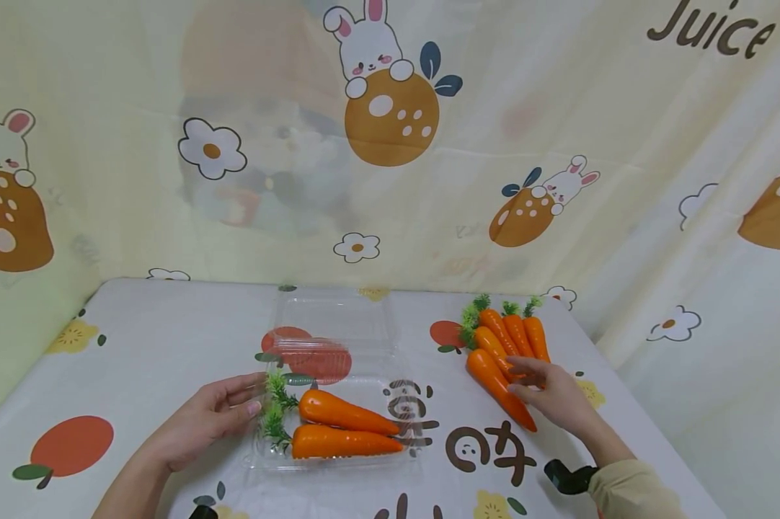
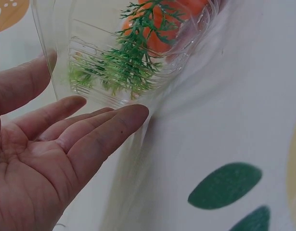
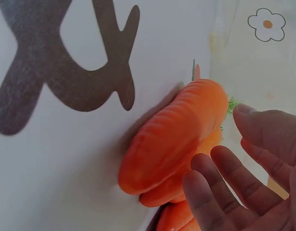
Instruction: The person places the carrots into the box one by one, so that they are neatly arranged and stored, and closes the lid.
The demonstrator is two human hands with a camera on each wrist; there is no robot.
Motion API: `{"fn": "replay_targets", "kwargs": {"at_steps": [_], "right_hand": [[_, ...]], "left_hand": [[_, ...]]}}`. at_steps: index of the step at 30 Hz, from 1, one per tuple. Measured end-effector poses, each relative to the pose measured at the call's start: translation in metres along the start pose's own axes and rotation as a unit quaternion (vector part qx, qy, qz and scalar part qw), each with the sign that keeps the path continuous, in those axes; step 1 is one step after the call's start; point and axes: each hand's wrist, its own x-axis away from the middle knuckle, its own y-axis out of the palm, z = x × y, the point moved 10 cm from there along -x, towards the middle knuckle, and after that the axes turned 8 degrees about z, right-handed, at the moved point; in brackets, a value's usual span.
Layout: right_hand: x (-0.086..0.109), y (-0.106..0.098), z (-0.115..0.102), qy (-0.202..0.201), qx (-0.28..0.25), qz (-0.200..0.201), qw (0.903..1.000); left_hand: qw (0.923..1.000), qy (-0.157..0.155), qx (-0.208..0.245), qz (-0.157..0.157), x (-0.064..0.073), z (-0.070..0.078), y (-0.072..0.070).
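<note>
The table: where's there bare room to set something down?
The widest free patch is the tabletop left of the clear box, behind and outside the left hand. Another lies between the box and the carrot pile. It's crowded at the right rear, where the right hand is at the pile, and in the box's front, where two carrots lie.

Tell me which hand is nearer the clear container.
Left. The left hand is right beside the container's left end; the right hand is well off to its right, by the loose carrots.
</note>
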Motion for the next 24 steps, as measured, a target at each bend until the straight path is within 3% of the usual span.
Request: {"fn": "replay_targets", "kwargs": {"at_steps": [24], "right_hand": [[-0.003,0.012,0.004,-0.001,0.021,0.004,0.9998]], "left_hand": [[0.9999,-0.009,-0.004,0.007,-0.003,-0.003,-0.001]]}}
